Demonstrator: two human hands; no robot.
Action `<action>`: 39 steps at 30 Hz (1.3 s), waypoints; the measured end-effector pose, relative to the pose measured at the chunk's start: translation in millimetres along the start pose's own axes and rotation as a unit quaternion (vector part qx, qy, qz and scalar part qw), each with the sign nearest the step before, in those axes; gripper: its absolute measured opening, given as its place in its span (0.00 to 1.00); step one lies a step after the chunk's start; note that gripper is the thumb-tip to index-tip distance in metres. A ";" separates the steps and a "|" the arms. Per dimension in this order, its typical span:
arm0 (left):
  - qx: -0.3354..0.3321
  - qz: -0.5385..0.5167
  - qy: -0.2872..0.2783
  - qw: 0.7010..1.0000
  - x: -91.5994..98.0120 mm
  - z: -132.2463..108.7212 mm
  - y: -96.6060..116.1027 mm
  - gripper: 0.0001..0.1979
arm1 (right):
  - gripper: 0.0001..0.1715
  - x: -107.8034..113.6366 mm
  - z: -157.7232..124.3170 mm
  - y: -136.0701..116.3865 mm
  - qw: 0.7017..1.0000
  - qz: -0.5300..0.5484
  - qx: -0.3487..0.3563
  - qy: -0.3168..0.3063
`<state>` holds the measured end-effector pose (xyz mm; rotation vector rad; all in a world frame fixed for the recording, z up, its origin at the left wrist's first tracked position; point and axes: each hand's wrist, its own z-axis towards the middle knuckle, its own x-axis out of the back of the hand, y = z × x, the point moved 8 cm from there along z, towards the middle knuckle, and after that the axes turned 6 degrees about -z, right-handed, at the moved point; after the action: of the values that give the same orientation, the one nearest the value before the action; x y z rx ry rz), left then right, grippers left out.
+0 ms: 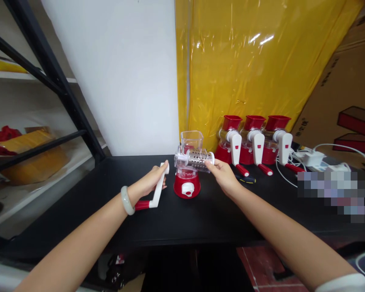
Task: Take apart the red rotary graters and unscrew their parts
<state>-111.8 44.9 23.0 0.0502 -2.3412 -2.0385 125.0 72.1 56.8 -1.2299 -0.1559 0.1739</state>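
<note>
Shelves point(6, 74) stand far left of the left hand point(152, 182), and they bear a parcel point(33, 158) in yellow wrapping; its content is hidden. The left hand pinches the crank handle point(158, 190) near its upper white end, while its red grip points below this hand, toward the bracelet point(127, 200). Just right of this grip, on the black table point(219, 221), the red-based grater point(187, 185) stands upright, with clear hopper on top. At its barrel is the perforated drum point(197, 158); how deep it sits inside, I cannot tell. The right hand point(225, 176) pinches the drum's white end rim between thumb and fingers. Beyond this hand, to the right, three other graters point(258, 147) carry red hoppers, their insides hidden. Farther right of it, a carton point(331, 97) bears red-and-black print and Chinese characters, too small to read.
</note>
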 end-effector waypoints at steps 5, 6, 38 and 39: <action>0.041 -0.001 0.023 0.999 3.7 4.6 -12.5 0.25 | 0.28 30.6 0.1 13.6 0.999 -0.025 0.001 0.034; 0.027 0.021 0.021 0.999 4.6 6.1 -10.6 0.25 | 0.27 38.2 -0.7 13.9 0.999 -0.030 0.003 0.045; -0.194 0.155 0.030 0.968 -5.8 24.2 41.3 0.22 | 0.16 6.7 150.7 -7.7 0.802 -0.594 0.015 -0.060; -0.186 0.100 0.023 0.977 -8.4 24.5 38.3 0.22 | 0.14 -1.5 159.8 1.0 0.796 -0.600 -0.001 -0.081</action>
<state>-104.7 74.9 57.6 -0.1413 -1.8171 -2.2990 89.6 219.3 108.0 -0.9150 -1.0491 -0.8387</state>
